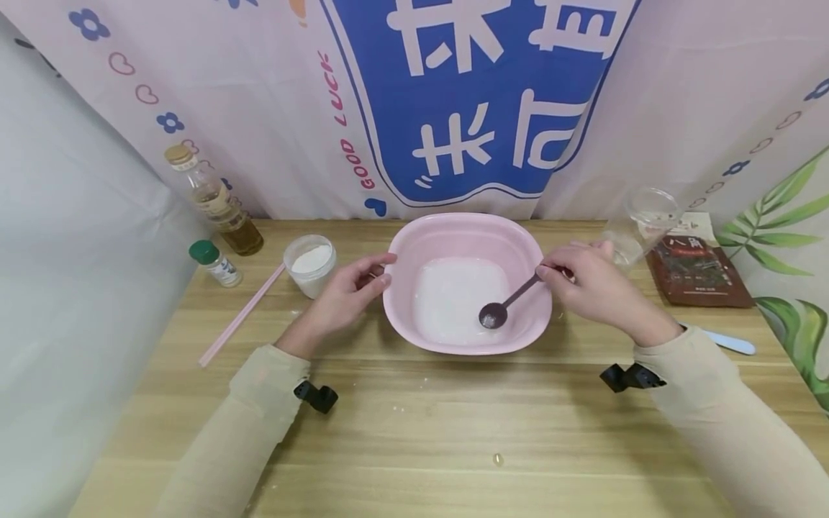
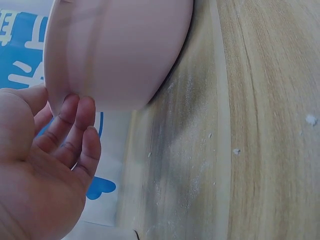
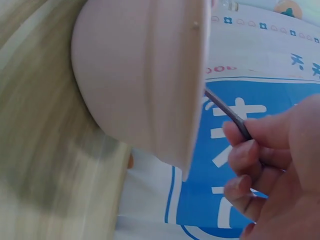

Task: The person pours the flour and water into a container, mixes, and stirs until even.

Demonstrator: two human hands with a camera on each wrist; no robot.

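A pink plastic basin (image 1: 403,316) stands on the wooden table with white, watery contents at its bottom. At its left side my left hand (image 1: 352,288) pinches the rim; in the left wrist view the thumb of that hand (image 2: 50,155) lies at the rim and its fingertips reach the outer wall. My right hand (image 1: 586,284), over the basin's right rim, holds a dark brown spoon (image 1: 494,315) by its handle. The spoon's bowl is inside the basin, low over the white contents. In the right wrist view, thumb and fingers grip the handle (image 3: 227,111) beyond the basin wall.
Left of the basin are a tub of white powder (image 1: 311,262), pink chopsticks (image 1: 239,316), a green-capped shaker (image 1: 216,264) and a cork-topped bottle (image 1: 223,212). To the right stand a clear plastic cup (image 1: 637,226), a brown packet (image 1: 696,270) and a light-blue handle (image 1: 732,342).
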